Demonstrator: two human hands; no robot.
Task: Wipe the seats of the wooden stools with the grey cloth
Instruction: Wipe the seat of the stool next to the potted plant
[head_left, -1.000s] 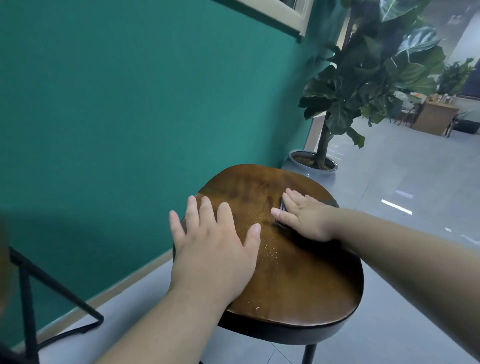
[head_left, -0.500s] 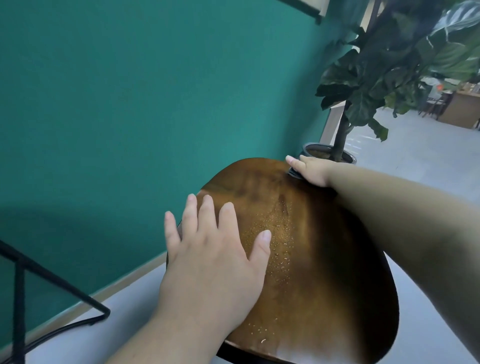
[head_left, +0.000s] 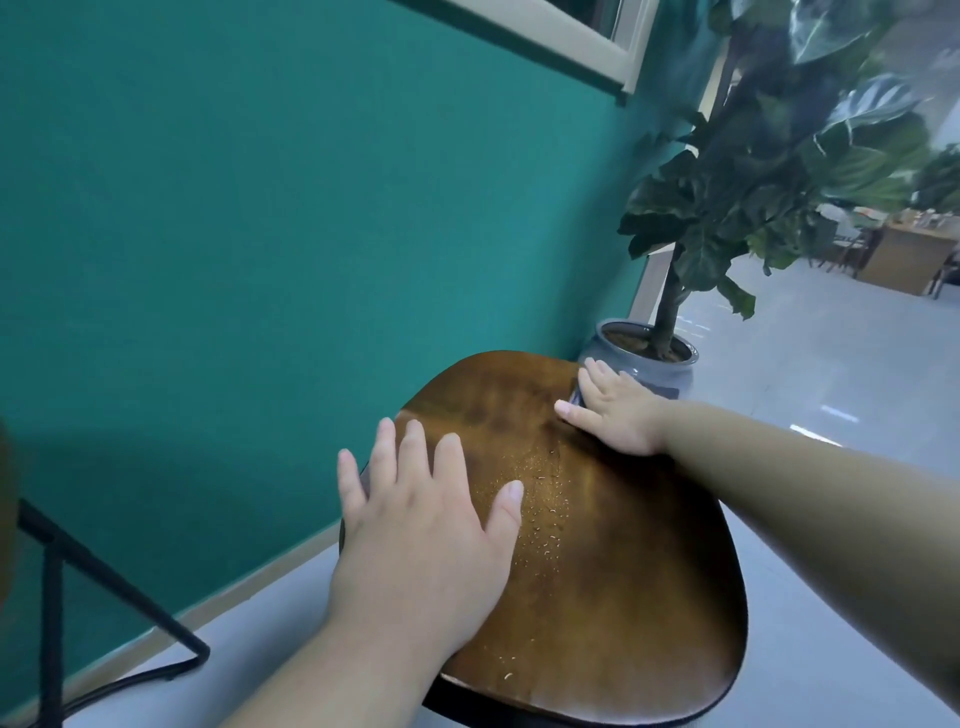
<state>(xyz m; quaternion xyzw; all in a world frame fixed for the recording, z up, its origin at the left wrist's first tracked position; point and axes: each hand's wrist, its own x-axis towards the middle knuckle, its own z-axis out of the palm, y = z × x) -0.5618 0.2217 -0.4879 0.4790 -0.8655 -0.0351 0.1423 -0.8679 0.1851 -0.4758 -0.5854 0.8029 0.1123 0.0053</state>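
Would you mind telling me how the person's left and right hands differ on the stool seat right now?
The left hand lies on the near left side of the seat; the right hand reaches to its far edge. The left hand touches bare wood, while the right hand presses the grey cloth, mostly hidden beneath it. Both lie flat with straight fingers.

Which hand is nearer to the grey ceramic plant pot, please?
Right. The right hand rests at the wooden seat's far edge by the pot; the left hand lies flat farther back.
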